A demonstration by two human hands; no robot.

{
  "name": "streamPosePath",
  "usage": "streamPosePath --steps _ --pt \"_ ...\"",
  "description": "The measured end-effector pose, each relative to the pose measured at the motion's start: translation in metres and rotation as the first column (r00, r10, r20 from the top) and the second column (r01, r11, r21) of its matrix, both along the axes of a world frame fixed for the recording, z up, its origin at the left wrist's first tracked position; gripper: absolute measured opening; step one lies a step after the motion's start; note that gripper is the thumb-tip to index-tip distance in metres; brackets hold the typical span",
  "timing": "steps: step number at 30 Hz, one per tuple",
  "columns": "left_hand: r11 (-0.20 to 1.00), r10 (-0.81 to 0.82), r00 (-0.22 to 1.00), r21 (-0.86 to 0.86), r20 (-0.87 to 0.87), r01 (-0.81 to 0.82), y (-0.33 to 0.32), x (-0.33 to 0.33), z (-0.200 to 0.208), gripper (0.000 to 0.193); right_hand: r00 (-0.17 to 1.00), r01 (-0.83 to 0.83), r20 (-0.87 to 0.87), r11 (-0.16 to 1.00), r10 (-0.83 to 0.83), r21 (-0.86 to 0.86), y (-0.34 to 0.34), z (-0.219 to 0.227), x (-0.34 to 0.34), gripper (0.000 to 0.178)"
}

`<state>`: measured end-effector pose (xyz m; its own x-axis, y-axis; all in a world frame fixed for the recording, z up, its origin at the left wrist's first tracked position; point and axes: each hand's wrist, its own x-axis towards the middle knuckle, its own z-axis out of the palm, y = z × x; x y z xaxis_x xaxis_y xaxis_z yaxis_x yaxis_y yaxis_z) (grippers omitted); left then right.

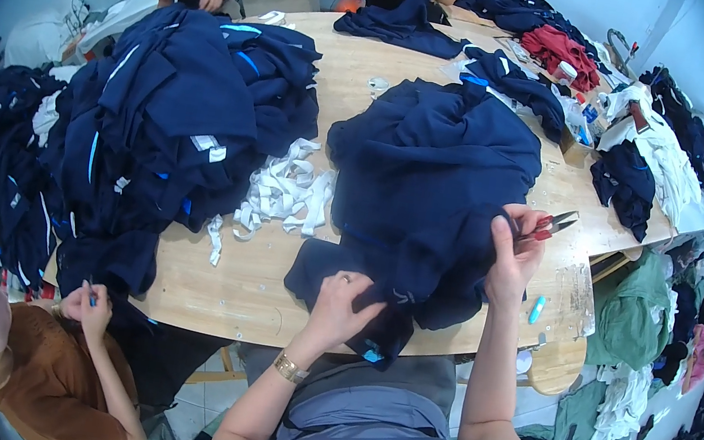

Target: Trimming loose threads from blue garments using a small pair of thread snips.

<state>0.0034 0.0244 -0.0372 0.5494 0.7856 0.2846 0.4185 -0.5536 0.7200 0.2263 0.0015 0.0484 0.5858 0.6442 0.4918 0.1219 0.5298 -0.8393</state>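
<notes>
A dark navy garment (432,168) lies bunched on the table before me, its near end hanging over the table edge. My left hand (343,310), with a metal watch on its wrist, grips the cloth near a small light mark. Red-handled thread snips (549,229) are in my right hand (517,256), blades pointing away to the right. That hand's thumb and fingers also touch the garment's right side. A turquoise patch (372,353) shows on the hanging part below my left hand.
White fabric strips (288,192) lie left of the garment, beside a big navy pile (180,94). A turquoise-and-white marker-like object (537,310) rests at right. Co-workers sit or stand at left (64,377) and across the table. Red cloth (561,56) and white garments (660,166) lie farther right.
</notes>
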Motion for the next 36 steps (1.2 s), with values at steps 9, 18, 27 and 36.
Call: streamPosePath --steps 9,18,27,36 --pt "0.887 0.446 0.890 0.086 0.100 -0.454 0.046 -0.031 0.018 0.022 0.847 0.482 0.367 0.847 -0.385 -0.224 0.014 -0.107 0.046 0.022" --pt "0.908 0.325 0.946 -0.274 -0.011 -0.316 0.032 -0.002 -0.034 0.023 0.742 0.607 0.526 0.751 -0.417 -0.261 0.003 -0.133 0.042 0.024" --pt "0.961 0.129 0.989 -0.235 -0.072 -0.143 0.029 0.016 -0.031 0.012 0.746 0.641 0.406 0.733 -0.527 -0.226 -0.011 -0.147 0.051 0.022" --pt "0.867 0.112 0.993 0.486 0.028 -0.111 -0.014 0.015 0.001 0.013 0.756 0.654 0.263 0.709 -0.599 -0.265 -0.017 -0.170 0.056 0.020"
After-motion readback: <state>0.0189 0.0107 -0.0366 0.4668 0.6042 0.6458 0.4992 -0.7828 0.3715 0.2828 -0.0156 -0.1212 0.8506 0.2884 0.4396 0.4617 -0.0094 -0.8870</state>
